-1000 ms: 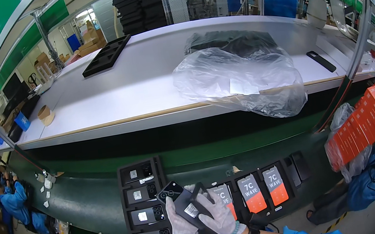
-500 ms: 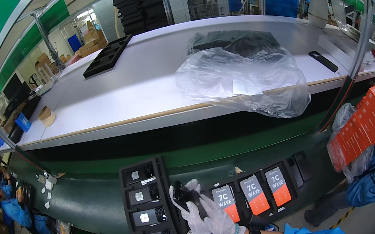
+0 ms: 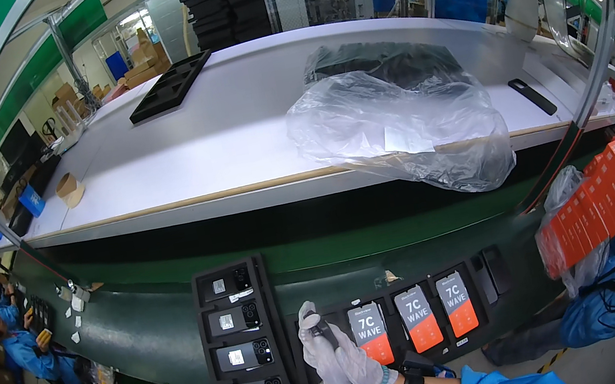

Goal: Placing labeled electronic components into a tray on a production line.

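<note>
Your left hand (image 3: 320, 352) has its gloved fingers curled around a dark phone (image 3: 323, 331) — mostly hidden, held low in front of you above the green tabletop (image 3: 142, 321). Your right hand (image 3: 361, 368) presses close beside it; whether its grip closes on the phone too, you cannot tell from here. Just left sits a black tray (image 3: 203, 315) with four phones (image 3: 239, 356); to the right — three flat slabs (image 3: 418, 316) with grey-and-orange faces in another tray (image 3: 480, 313).
</note>
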### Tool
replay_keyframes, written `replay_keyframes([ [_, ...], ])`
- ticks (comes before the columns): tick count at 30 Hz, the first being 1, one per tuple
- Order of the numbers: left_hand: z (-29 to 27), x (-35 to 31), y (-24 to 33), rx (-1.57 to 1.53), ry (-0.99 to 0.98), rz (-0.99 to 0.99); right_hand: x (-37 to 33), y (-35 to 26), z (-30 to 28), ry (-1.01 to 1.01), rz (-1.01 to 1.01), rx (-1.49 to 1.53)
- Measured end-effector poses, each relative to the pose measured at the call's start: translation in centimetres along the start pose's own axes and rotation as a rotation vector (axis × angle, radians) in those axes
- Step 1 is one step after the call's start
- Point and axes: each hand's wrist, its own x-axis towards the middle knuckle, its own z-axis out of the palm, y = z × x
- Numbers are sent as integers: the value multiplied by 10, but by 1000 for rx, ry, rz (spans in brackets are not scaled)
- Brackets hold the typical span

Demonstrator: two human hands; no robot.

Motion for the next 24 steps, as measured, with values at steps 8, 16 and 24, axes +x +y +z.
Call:
replay_keyframes([
  [8,-9,-12,1,191,18,-1,6,14,-14,37,34,-32],
  [16,-63,-14,-34,412,-86,-190,25,39,-15,-125,193,71],
  [24,-111,-9,-46,-266,-402,-745,47,26,-41,-517,146,-218],
])
